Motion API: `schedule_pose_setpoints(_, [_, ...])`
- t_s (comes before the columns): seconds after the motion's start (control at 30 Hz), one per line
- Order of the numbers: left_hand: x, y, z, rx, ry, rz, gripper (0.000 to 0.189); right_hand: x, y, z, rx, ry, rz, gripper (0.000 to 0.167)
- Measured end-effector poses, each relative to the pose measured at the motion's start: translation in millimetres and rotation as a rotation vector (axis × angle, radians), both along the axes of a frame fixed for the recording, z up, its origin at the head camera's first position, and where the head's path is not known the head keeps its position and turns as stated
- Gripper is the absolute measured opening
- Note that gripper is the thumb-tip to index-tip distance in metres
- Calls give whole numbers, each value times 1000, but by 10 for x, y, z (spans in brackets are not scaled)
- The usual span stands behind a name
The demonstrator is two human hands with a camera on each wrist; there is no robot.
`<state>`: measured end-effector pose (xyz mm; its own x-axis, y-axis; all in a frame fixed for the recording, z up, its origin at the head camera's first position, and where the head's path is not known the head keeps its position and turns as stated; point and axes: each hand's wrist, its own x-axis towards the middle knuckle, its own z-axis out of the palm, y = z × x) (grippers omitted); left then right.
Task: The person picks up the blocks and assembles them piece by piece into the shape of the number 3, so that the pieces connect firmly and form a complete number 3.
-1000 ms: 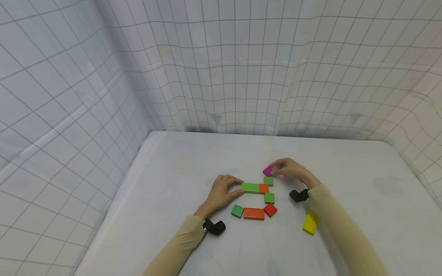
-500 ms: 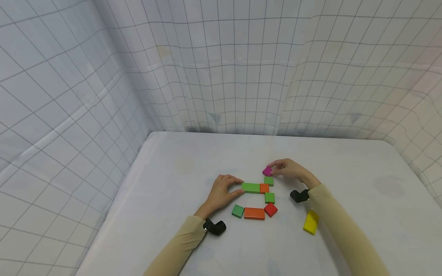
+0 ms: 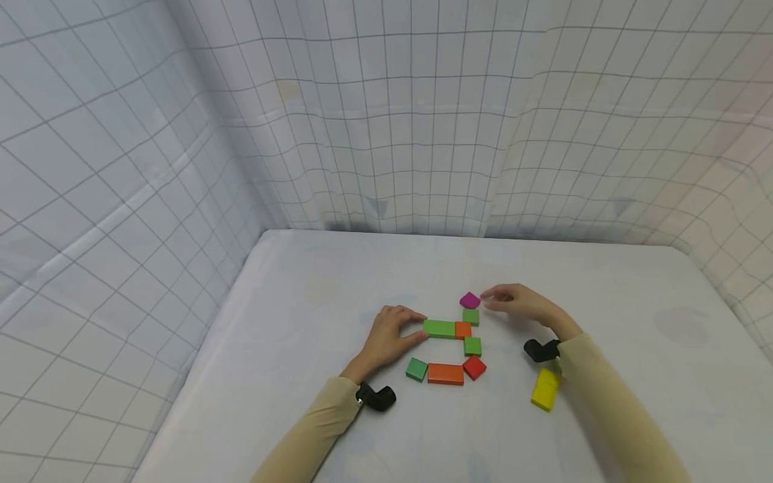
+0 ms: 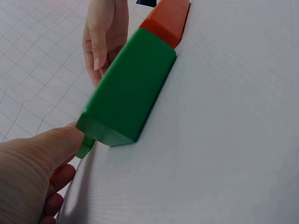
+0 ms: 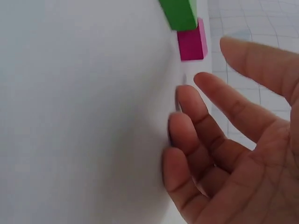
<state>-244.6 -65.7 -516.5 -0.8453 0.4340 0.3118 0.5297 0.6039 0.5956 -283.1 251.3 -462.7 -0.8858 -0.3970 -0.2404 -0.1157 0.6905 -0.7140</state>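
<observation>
My left hand (image 3: 389,335) pinches the left end of a long light-green block (image 3: 439,329) between thumb and index finger. Against its right end sits a small orange block (image 3: 463,329). Green square blocks (image 3: 471,317) (image 3: 473,346) lie above and below that orange one. A magenta block (image 3: 470,300) with a pointed top tops the column. Just right of it, my right hand (image 3: 519,302) is apart from it, fingers loosely bent and holding nothing; the right wrist view shows a gap between the fingertips and the magenta block (image 5: 191,45).
Nearer me lie a dark-green block (image 3: 417,369), a long orange block (image 3: 445,373) and a red block (image 3: 474,367) in a row. Yellow blocks (image 3: 545,389) lie beside the right forearm. Gridded white cloth (image 3: 386,134) walls the white table (image 3: 314,282).
My right hand has let go of the magenta block and drawn back to the right and slightly toward me. The magenta block stays in place. My left hand has stayed still.
</observation>
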Motion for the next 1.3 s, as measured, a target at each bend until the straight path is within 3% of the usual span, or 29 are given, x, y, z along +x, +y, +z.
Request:
schedule_pose_setpoints(0.2, [2, 5, 3, 0, 0, 2, 31, 231, 179, 80, 92, 86, 78, 28])
schedule_pose_setpoints(0.33, [7, 5, 7, -1, 3, -1, 31, 397, 299, 155, 125, 64, 139, 21])
schedule_pose_setpoints(0.5, [1, 3, 0, 0, 19, -5, 31, 565, 425, 247, 151, 17, 275, 24])
schedule_pose_setpoints(0.73, [-13, 0, -32, 8, 16, -8, 30, 776, 482, 300, 141, -5, 364, 31])
schedule_pose_setpoints(0.97, [-21, 2, -47, 1, 8, -7, 31, 859, 545, 252, 136, 55, 452, 32])
schedule_pose_setpoints(1.1, [-13, 5, -60, 13, 40, -15, 31, 859, 593, 205, 108, 81, 481, 29])
schedule_pose_setpoints(1.3, [-14, 3, -74, 22, 100, -16, 30, 768, 590, 172, 107, 58, 400, 24])
